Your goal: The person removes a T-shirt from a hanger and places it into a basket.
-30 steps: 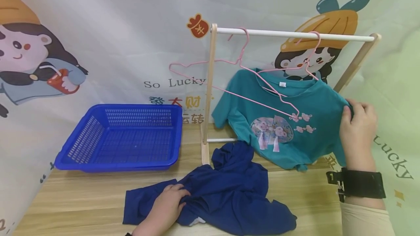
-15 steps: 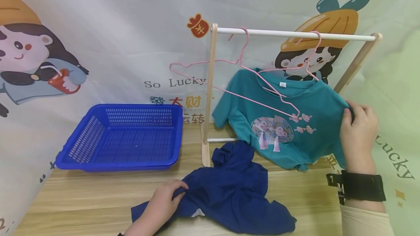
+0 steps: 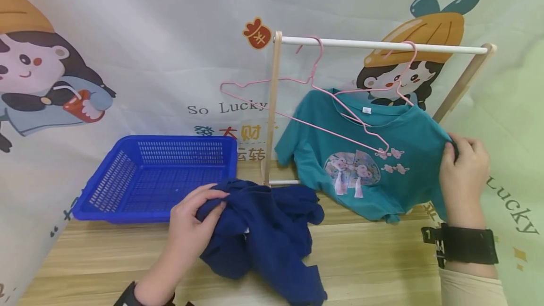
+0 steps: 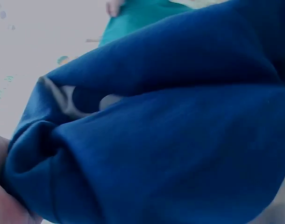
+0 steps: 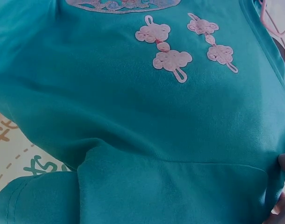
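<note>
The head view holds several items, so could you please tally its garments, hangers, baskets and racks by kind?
Garments: 2 (teal shirt, navy garment)
Pink hangers: 2
Blue basket: 1
Rack: 1
Total: 6

Wood-grain tbl (image 3: 374, 259), blue bskt (image 3: 180, 152), rack (image 3: 361, 44) atop
</note>
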The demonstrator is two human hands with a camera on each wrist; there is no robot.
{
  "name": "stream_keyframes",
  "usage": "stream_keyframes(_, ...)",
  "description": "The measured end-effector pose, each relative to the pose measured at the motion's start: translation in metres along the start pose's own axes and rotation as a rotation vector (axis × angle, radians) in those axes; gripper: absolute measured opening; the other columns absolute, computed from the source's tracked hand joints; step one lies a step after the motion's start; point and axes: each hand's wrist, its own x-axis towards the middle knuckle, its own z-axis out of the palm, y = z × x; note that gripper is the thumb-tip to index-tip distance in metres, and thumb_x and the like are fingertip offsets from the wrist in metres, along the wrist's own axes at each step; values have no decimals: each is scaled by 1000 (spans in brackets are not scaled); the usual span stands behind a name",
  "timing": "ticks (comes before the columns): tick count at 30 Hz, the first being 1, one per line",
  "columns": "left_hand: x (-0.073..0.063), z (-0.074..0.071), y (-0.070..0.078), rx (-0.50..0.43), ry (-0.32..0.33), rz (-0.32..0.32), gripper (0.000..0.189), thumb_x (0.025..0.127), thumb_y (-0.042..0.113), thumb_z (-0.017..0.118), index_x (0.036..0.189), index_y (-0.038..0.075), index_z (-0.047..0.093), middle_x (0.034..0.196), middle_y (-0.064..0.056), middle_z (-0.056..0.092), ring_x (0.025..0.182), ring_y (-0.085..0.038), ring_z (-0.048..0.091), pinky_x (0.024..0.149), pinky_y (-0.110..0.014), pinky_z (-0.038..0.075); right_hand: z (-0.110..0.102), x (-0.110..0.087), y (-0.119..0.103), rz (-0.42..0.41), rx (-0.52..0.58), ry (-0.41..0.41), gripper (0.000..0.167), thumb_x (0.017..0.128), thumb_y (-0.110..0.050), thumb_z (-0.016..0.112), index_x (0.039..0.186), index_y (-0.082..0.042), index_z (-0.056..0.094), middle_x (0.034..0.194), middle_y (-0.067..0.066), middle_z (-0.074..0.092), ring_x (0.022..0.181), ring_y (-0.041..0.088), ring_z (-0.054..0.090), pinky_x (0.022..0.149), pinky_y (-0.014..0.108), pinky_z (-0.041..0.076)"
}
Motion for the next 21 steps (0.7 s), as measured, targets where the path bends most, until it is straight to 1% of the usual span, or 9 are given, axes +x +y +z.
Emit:
stream_keyframes(3, 15, -8, 11, -35, 71, 25, 24, 77, -6, 73, 91, 13, 74, 108, -8, 70, 107, -17, 62, 97, -10, 39, 0, 0, 0, -18, -1, 14, 37, 101, -22, 41, 125, 0, 59, 116, 26, 53, 113, 45, 46, 97, 59, 31)
stream_keyframes(7, 31, -16, 21, -63, 156, 43, 20, 78, -5, 72, 92, 8, 75, 106, -10, 70, 109, -6, 60, 98, -14, 42, 1, -1, 0, -37, -1, 28, 36, 100, -19, 41, 122, 2, 60, 114, 27, 54, 111, 46, 47, 95, 59, 32)
stream_keyframes(10, 38, -19, 25, -75, 197, 21, 18, 79, -5, 72, 94, 6, 74, 106, -10, 70, 109, -1, 58, 99, -16, 42, 2, -1, 0, -27, -5, 25, 36, 101, -19, 40, 123, 1, 60, 115, 27, 54, 112, 46, 47, 96, 59, 31)
stream_keyframes(14, 47, -23, 28, -109, 256, -3, 18, 81, -4, 70, 96, 3, 74, 108, -11, 69, 111, -4, 58, 100, -19, 43, 2, -1, 0, -23, -9, 27, 36, 101, -19, 40, 123, 1, 60, 115, 26, 54, 112, 45, 47, 97, 60, 31)
stream_keyframes(17, 57, -27, 32, -147, 310, 8, 16, 82, -3, 69, 97, 1, 73, 108, -8, 69, 112, -9, 59, 101, -23, 43, 2, -1, 0, -22, -8, 27, 36, 101, -18, 40, 123, 1, 60, 115, 26, 54, 112, 45, 47, 97, 60, 31)
stream_keyframes(20, 72, -33, 38, -214, 377, 20, 15, 83, 0, 69, 98, -2, 72, 106, -3, 70, 110, -13, 61, 101, -27, 44, 2, -1, 0, -20, -8, 22, 36, 101, -18, 39, 123, 2, 60, 115, 26, 54, 112, 45, 47, 98, 60, 31)
stream_keyframes(21, 77, -36, 41, -264, 400, 13, 15, 83, 0, 69, 97, -3, 72, 105, -3, 71, 109, -15, 62, 102, -28, 44, 2, -1, 0, -19, -10, 20, 36, 101, -18, 39, 123, 2, 60, 115, 27, 54, 112, 45, 47, 98, 60, 31)
